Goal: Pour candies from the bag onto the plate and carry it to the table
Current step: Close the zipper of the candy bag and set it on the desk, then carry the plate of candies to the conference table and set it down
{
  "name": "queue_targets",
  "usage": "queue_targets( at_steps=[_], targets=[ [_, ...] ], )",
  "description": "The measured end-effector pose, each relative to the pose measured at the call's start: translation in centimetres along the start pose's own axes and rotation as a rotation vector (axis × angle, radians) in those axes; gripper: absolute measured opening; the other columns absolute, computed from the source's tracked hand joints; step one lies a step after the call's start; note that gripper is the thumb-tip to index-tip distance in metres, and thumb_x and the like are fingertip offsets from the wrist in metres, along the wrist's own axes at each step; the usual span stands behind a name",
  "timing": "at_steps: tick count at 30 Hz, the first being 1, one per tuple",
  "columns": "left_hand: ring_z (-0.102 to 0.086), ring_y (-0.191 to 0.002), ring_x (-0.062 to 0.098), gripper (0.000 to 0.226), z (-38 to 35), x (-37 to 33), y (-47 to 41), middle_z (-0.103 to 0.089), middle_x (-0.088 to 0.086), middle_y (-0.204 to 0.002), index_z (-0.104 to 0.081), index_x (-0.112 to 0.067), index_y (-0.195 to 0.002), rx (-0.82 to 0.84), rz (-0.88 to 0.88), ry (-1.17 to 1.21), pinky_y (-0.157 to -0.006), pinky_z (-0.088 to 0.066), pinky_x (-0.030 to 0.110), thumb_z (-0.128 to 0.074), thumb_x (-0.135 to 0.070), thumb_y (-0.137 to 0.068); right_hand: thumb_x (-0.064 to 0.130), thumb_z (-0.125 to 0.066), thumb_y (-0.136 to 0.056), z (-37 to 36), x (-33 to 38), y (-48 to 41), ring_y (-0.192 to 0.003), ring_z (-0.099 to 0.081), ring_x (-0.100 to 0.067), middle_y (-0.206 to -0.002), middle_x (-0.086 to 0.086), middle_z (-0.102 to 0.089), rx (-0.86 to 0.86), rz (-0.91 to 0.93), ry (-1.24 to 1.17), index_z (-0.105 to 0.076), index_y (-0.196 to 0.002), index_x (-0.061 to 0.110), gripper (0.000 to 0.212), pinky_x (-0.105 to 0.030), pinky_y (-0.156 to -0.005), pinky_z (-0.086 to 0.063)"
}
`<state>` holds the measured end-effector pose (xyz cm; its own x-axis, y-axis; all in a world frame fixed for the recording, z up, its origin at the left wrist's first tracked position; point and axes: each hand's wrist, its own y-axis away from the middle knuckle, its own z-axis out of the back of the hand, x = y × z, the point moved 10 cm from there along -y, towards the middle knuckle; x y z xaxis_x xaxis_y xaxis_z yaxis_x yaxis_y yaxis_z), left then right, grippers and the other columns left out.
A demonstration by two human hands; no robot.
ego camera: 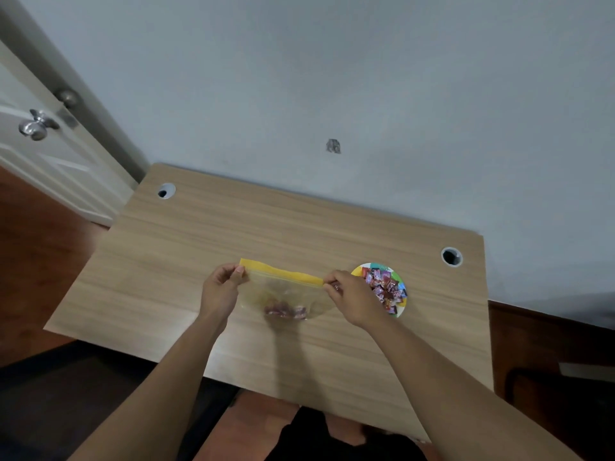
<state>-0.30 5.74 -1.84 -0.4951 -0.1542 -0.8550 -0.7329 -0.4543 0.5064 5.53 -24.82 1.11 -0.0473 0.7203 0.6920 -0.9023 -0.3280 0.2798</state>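
Observation:
A clear zip bag [283, 291] with a yellow top strip hangs upright over the middle of the wooden desk [213, 234]. A few wrapped candies [286, 311] lie at its bottom. My left hand [221, 291] pinches the strip's left end, and my right hand [352, 299] pinches the right end, so the strip is stretched between them. Just right of my right hand sits a small colourful plate [401, 309] heaped with wrapped candies [384, 289]; my right hand hides part of it.
Two round cable holes pierce the desk, one at the far left [166, 191] and one at the far right [451, 256]. The desk stands against a pale wall. A white door with a metal knob [37, 124] is at the left. A dark chair [559, 390] is at lower right.

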Motion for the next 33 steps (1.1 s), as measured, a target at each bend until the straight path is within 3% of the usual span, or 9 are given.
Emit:
queue_targets(
  at_steps=[3, 8, 10, 14, 19, 23, 25, 28, 33],
  targets=[
    [-0.067, -0.096, 0.008, 0.024, 0.5, -1.3, -1.3, -0.070, 0.000, -0.116, -0.070, -0.021, -0.128, -0.068, -0.103, -0.101, -0.083, -0.051, 0.019, -0.070, -0.022, -0.104, 0.019, -0.066, -0.106, 1.2, -2.4, -0.5, -0.096, -0.071, -0.011, -0.110, 0.002, -0.079, -0.048, -0.084, -0.059, -0.077, -0.119, 0.013, 0.018, -0.008, -0.083, -0.049],
    [-0.067, -0.107, -0.001, 0.030, -2.6, -4.8, -1.0, -0.061, -0.008, -0.131, -0.070, -0.032, -0.133, -0.095, -0.425, -0.380, -0.079, -0.052, 0.004, -0.068, -0.033, -0.104, 0.015, -0.066, -0.106, 4.9, -9.3, 0.0, -0.111, -0.077, -0.025, -0.118, -0.009, -0.082, -0.163, -0.259, -0.111, -0.077, -0.123, 0.007, 0.022, -0.041, -0.104, -0.057],
    [-0.072, -0.099, -0.003, 0.024, -6.3, -4.8, -0.8, -0.067, -0.006, -0.126, -0.075, -0.030, -0.128, 0.010, -0.455, -0.400, -0.084, -0.057, 0.010, -0.068, -0.029, -0.105, 0.016, -0.068, -0.104, 6.5, -12.1, 0.7, -0.109, -0.077, -0.027, -0.117, -0.010, -0.082, -0.218, -0.315, -0.088, -0.078, -0.122, 0.008, 0.021, -0.041, -0.102, -0.058],
    [-0.080, -0.092, 0.026, 0.020, -14.6, -1.9, -0.6, -0.079, 0.000, -0.117, -0.079, -0.020, -0.121, 0.248, -0.329, -0.477, -0.085, -0.066, 0.046, -0.069, -0.026, -0.105, 0.014, -0.067, -0.105, 8.3, -17.0, 1.7, -0.113, -0.075, -0.034, -0.123, -0.017, -0.078, -0.287, -0.390, -0.087, -0.076, -0.124, 0.005, 0.023, -0.048, -0.103, -0.057],
    [-0.076, -0.104, 0.043, 0.023, -21.9, 3.6, -0.8, -0.078, 0.022, -0.115, -0.078, -0.004, -0.123, 0.349, -0.191, -0.641, -0.093, -0.061, 0.050, -0.063, -0.006, -0.104, 0.019, -0.064, -0.107, 7.9, -23.2, 2.8, -0.116, -0.073, -0.033, -0.136, -0.016, -0.070, -0.314, -0.555, -0.209, -0.068, -0.136, 0.005, 0.033, -0.036, -0.099, -0.054],
    [-0.071, -0.117, 0.035, 0.034, -25.3, 7.0, -1.4, -0.073, 0.019, -0.124, -0.073, -0.007, -0.131, 0.395, -0.190, -0.870, -0.102, -0.056, 0.037, -0.070, -0.008, -0.097, 0.019, -0.062, -0.106, 6.2, -26.9, 3.3, -0.118, -0.073, -0.031, -0.130, -0.012, -0.076, -0.289, -0.666, -0.269, -0.069, -0.132, 0.007, 0.029, -0.033, -0.094, -0.050],
    [-0.068, -0.113, 0.030, 0.042, -26.5, 8.3, -1.4, -0.062, 0.014, -0.127, -0.070, -0.014, -0.134, 0.431, -0.197, -0.945, -0.096, -0.052, 0.030, -0.077, -0.015, -0.092, 0.019, -0.064, -0.105, 5.2, -28.1, 3.4, -0.118, -0.073, -0.030, -0.126, -0.009, -0.078, -0.286, -0.698, -0.321, -0.071, -0.128, 0.010, 0.026, -0.035, -0.096, -0.052],
    [-0.067, -0.105, 0.032, 0.042, -27.6, 9.0, -1.4, -0.051, 0.013, -0.125, -0.068, -0.011, -0.128, 0.433, -0.227, -0.970, -0.097, -0.057, 0.038, -0.080, -0.014, -0.087, 0.019, -0.067, -0.103, 4.3, -29.0, 3.3, -0.114, -0.074, -0.025, -0.124, -0.008, -0.080, -0.298, -0.720, -0.380, -0.073, -0.128, 0.010, 0.028, -0.036, -0.097, -0.057],
    [-0.069, -0.097, 0.039, 0.028, -27.2, 9.5, -1.7, -0.052, 0.016, -0.117, -0.069, -0.001, -0.114, 0.382, -0.214, -0.952, -0.094, -0.059, 0.046, -0.079, -0.003, -0.087, 0.016, -0.067, -0.104, 4.0, -29.7, 2.8, -0.097, -0.068, -0.015, -0.119, -0.008, -0.081, -0.305, -0.713, -0.351, -0.071, -0.128, 0.009, 0.026, -0.023, -0.078, -0.049]
  ],
)
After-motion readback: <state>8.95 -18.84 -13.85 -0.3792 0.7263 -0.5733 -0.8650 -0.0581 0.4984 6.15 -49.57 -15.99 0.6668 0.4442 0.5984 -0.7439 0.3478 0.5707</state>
